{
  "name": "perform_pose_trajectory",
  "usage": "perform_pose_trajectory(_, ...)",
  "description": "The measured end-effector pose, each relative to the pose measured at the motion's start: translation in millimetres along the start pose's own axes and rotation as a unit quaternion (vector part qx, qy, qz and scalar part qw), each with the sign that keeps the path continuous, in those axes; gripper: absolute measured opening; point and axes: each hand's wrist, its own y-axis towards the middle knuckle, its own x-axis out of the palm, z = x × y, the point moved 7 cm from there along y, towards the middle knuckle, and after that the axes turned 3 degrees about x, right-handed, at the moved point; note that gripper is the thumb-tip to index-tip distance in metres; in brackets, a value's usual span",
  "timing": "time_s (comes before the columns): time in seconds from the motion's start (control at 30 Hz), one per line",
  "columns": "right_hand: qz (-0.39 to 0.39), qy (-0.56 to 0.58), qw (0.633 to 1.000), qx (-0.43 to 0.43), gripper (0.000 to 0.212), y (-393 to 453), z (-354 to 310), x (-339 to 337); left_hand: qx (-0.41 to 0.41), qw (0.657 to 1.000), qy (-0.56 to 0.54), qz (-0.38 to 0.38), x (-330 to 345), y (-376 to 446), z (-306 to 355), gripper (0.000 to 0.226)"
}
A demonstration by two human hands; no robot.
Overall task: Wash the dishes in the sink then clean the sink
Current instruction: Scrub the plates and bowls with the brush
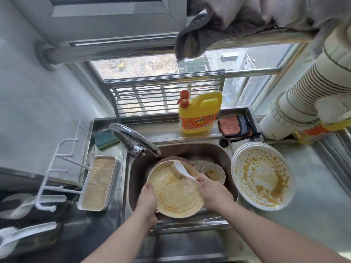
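Soapy plate (175, 194) gripped by left hand (149, 201); right hand (211, 192) grasps scrubbing brush (180, 170).

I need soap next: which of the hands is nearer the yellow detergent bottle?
Right. The right hand grips the brush over the sink, below the detergent bottle. The left hand holds the plate at its left rim, farther away.

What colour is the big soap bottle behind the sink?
The soap bottle is yellow with an orange pump top and orange label, seen clearly in the head view.
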Motion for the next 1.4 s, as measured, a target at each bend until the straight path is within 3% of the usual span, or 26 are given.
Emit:
perform_pose_trajectory(0.13, -0.059, 0.078, 0.994, -0.045, 0.018, -20.7, -58.2, 45.0, -0.037, 0.998, -0.055, -0.005, 12.4, -5.1, 2.6, 0.054)
perform_pose_trajectory(0.23, -0.090, 0.084, 0.989, -0.081, 0.018, -56.1, -61.3, 54.7, -0.082, 0.991, -0.107, -0.008, -1.1, 30.4, -1.4, 0.092)
perform_pose_trajectory(0.27, -0.097, 0.065, 0.989, -0.088, 0.019, -61.9, -52.6, 50.1, -0.095, 0.990, -0.107, -0.007, -6.6, 41.8, -3.0, 0.095)
perform_pose_trajectory(0.37, -0.129, 0.014, 0.988, -0.084, 0.016, -64.2, -14.8, 27.6, -0.085, 0.993, -0.077, -0.005, -11.3, 25.5, 11.0, 0.063)
perform_pose_trajectory(0.47, -0.134, 0.020, 0.987, -0.084, 0.013, -57.1, -11.7, 16.8, -0.044, 0.998, -0.035, -0.016, 3.4, -2.3, 20.3, 0.052)
perform_pose_trajectory(0.6, -0.079, 0.096, 0.991, -0.057, 0.023, -29.5, -48.8, 28.6, 0.013, 1.000, -0.003, -0.024, 25.8, -14.4, 7.9, 0.038)
perform_pose_trajectory(0.7, -0.020, 0.083, 0.996, -0.029, 0.025, -3.1, -60.0, 22.5, 0.031, 0.999, 0.004, -0.037, 33.6, -21.4, 9.6, 0.019)
perform_pose_trajectory(0.83, 0.018, 0.053, 0.998, 0.025, 0.021, 17.3, -33.4, -3.3, 0.019, 0.998, -0.021, -0.063, 43.0, -29.8, 16.0, 0.026)
perform_pose_trajectory(1.0, 0.005, -0.008, 0.997, 0.080, 0.019, 1.7, 25.8, -6.0, 0.056, 0.998, -0.003, -0.020, 28.2, -19.3, 27.4, 0.033)
perform_pose_trajectory(1.23, -0.098, 0.149, 0.984, 0.020, 0.018, -48.8, -16.2, 65.1, 0.095, 0.993, 0.024, 0.066, 6.6, 0.9, 26.6, 0.042)
perform_pose_trajectory(1.4, -0.061, 0.032, 0.997, 0.043, 0.017, -25.8, 26.4, 31.8, 0.185, 0.971, 0.136, 0.071, -5.5, 10.9, 43.3, 0.036)
